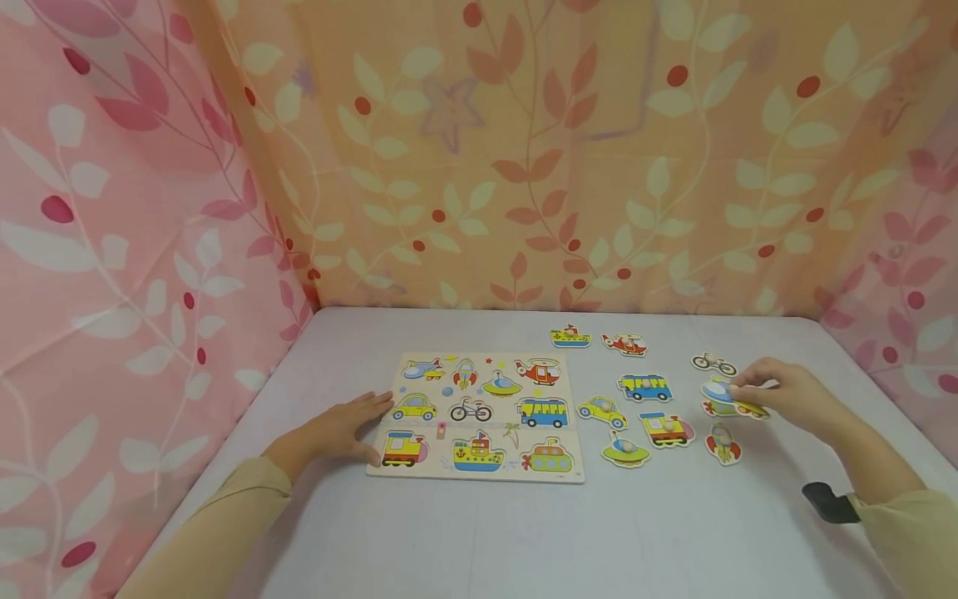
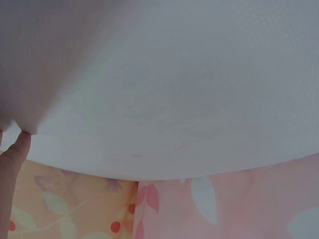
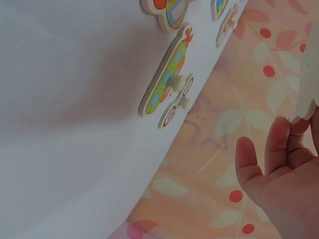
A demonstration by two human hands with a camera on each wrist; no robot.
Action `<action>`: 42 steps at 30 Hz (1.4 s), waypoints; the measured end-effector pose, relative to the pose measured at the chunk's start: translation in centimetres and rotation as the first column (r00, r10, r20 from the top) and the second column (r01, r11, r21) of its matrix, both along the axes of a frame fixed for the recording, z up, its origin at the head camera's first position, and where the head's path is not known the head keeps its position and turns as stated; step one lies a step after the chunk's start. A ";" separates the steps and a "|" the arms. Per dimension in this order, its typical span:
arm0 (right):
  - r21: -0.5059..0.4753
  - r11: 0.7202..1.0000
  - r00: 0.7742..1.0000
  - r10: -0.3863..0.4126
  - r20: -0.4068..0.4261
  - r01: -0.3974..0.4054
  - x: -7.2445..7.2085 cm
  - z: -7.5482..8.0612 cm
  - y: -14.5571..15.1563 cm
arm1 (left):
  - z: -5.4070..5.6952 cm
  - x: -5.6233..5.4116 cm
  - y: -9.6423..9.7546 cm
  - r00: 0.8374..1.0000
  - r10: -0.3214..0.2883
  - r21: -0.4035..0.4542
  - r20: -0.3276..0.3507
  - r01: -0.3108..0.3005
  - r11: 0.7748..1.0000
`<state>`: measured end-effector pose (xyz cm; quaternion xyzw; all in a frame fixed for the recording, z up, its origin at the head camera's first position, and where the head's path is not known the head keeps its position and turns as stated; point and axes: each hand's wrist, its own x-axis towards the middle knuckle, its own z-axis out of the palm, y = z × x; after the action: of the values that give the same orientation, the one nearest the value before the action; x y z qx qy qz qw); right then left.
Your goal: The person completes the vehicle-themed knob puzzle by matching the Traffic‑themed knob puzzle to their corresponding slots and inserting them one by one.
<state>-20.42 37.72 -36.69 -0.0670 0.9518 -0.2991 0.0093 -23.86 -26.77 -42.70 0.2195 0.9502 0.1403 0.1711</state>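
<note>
In the head view, my left hand [image 1: 337, 428] is with loose, almost straight fingers at the left edge of the picture board [image 1: 436, 455]; it grips nothing, and how hard it presses I cannot tell. A light touch there should be enough to keep the board steady. To the right of the board lie the car piece [image 1: 602, 413] and, farther right, the train piece [image 1: 666, 428]. Next comes the airplane piece [image 1: 716, 390], pinched between thumb and fingers of my right hand [image 1: 797, 399], above the submarine piece [image 1: 718, 409]. The right wrist view shows these two apart. I think it is best to hold the airplane level, lift it clear of its neighbours, and not squeeze too strongly.
</note>
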 end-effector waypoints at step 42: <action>-0.048 0.996 0.997 0.080 -0.023 -0.081 -2.5 0.2 -4.9 | 0.1 0.1 0.2 1.000 0.013 -0.003 0.003 -0.013 1.000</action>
<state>-22.88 32.84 -36.51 -0.1088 0.9408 -0.3210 0.0099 -23.72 -26.53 -42.63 0.2128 0.9516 0.1402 0.1721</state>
